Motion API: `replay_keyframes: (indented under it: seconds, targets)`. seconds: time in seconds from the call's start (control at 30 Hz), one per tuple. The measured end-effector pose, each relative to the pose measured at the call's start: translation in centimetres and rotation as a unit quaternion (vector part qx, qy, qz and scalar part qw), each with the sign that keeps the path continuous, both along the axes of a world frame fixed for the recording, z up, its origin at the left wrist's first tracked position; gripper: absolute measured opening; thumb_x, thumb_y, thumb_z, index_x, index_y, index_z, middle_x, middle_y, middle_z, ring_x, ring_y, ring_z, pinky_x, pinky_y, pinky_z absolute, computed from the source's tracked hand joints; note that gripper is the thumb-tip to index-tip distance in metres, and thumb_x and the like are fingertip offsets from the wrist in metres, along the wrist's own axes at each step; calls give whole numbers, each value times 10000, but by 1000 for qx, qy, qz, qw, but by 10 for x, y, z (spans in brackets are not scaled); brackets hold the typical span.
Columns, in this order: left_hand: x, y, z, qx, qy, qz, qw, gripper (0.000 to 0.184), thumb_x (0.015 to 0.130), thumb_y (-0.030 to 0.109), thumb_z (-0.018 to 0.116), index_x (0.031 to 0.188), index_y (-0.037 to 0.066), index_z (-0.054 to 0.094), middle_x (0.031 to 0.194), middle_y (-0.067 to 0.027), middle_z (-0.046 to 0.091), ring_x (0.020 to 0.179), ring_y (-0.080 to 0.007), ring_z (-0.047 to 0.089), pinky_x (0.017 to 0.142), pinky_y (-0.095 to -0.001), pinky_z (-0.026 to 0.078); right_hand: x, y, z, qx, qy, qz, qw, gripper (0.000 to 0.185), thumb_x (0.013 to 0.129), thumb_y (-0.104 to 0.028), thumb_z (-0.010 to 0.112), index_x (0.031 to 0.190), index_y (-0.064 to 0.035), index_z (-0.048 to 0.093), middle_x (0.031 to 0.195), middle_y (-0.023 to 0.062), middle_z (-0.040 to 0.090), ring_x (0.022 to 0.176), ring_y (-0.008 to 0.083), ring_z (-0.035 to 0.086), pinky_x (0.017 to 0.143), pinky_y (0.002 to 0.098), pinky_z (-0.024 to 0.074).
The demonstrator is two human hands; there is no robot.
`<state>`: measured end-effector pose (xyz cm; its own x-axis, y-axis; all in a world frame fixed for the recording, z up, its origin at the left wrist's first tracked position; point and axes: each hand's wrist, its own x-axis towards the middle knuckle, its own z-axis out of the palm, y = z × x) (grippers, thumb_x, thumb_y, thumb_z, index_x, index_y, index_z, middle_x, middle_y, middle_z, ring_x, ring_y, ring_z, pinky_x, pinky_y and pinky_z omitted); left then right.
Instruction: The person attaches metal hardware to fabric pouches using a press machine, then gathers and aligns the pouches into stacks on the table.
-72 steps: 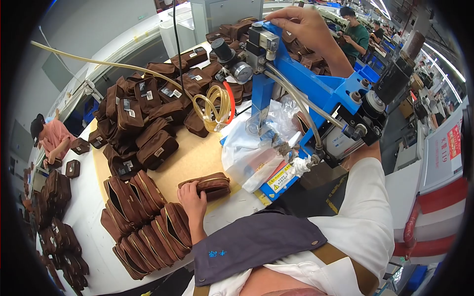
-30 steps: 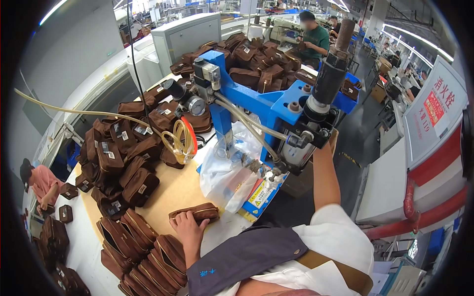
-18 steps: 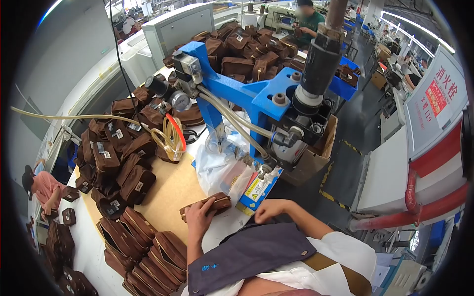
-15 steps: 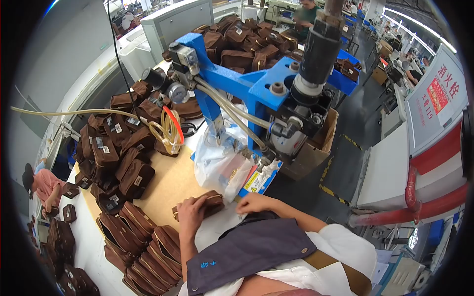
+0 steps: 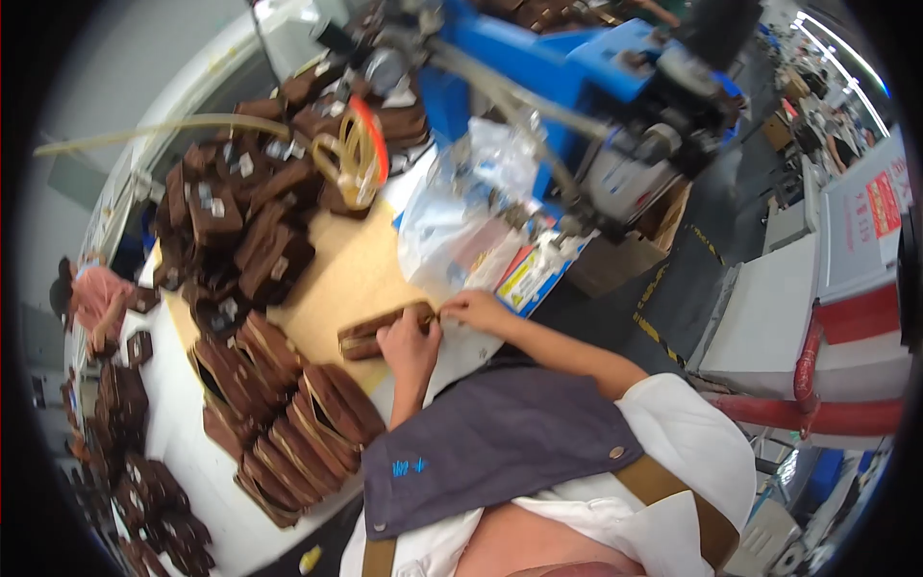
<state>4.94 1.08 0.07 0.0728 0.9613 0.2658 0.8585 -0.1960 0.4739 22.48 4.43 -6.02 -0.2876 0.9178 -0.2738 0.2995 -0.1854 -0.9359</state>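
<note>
A small brown zippered pouch point(image 5: 363, 338) lies on the table in front of me, its zipper running along the top. My left hand point(image 5: 411, 338) is closed around the pouch's right part. At that same right end, the fingers of my right hand point(image 5: 473, 311) are pinched together. What they pinch is too small and blurred to make out. Just beyond my hands sits a clear plastic bag point(image 5: 437, 255), beside the base of a blue press machine point(image 5: 524, 58). Left of my hands, several brown pouches with open zippers point(image 5: 308, 433) stand packed in rows.
A heap of closed brown pouches point(image 5: 231, 221) with tags lies at the back left. A coiled hose point(image 5: 346, 163) hangs by the press. A cardboard box point(image 5: 625, 260) stands on the floor to the right, and a red pipe point(image 5: 808, 413) runs along there. Another person point(image 5: 101, 298) is at far left.
My view has tilted and shifted. My right hand has come to the pouch's right end with fingers pinched. My left hand now grips nearer that end, and the pouch lies flatter.
</note>
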Motion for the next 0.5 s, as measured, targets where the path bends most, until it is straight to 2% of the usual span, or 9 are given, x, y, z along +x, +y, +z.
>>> replay_keyframes:
  seconds: [0.1, 0.2, 0.3, 0.43, 0.5]
  targets:
    - [-5, 6, -10, -5, -58, -14, 998, 97, 813, 173, 678, 900, 136, 658, 716, -96, 693, 676, -295, 667, 690, -429, 435, 2, -1, 13, -49, 54, -10, 997, 239, 940, -165, 659, 1114, -20, 737, 967, 48, 743, 779, 103, 663, 702, 268, 548]
    - [-7, 7, -5, -32, -142, 1, 989, 72, 827, 121, 639, 896, 110, 658, 745, -124, 705, 683, -324, 682, 641, -435, 494, -3, -4, 23, -45, 67, -3, 997, 224, 933, -122, 658, 1109, 0, 723, 964, 46, 729, 807, 99, 656, 705, 258, 546]
    - [-10, 7, 0, -71, -153, 12, 986, 102, 830, 108, 626, 925, 84, 651, 791, -135, 716, 726, -335, 691, 657, -428, 516, -9, -10, 23, -61, 82, -29, 994, 197, 909, -101, 677, 1069, 5, 720, 911, 47, 718, 782, 99, 656, 683, 255, 553]
    - [-12, 9, 8, -166, -165, 21, 972, 166, 845, 144, 649, 1001, 90, 652, 942, -138, 743, 869, -348, 703, 761, -413, 534, -11, -9, 26, -57, 61, -45, 996, 177, 879, -95, 699, 1024, 4, 724, 871, 57, 715, 753, 107, 667, 648, 257, 569]
    - [-16, 8, 13, -146, -139, -33, 979, 212, 827, 128, 661, 1037, 100, 651, 966, -140, 738, 906, -351, 697, 793, -412, 530, -10, -10, 26, -63, 60, -48, 995, 175, 881, -97, 701, 1020, 6, 721, 870, 56, 711, 753, 106, 664, 644, 256, 569]
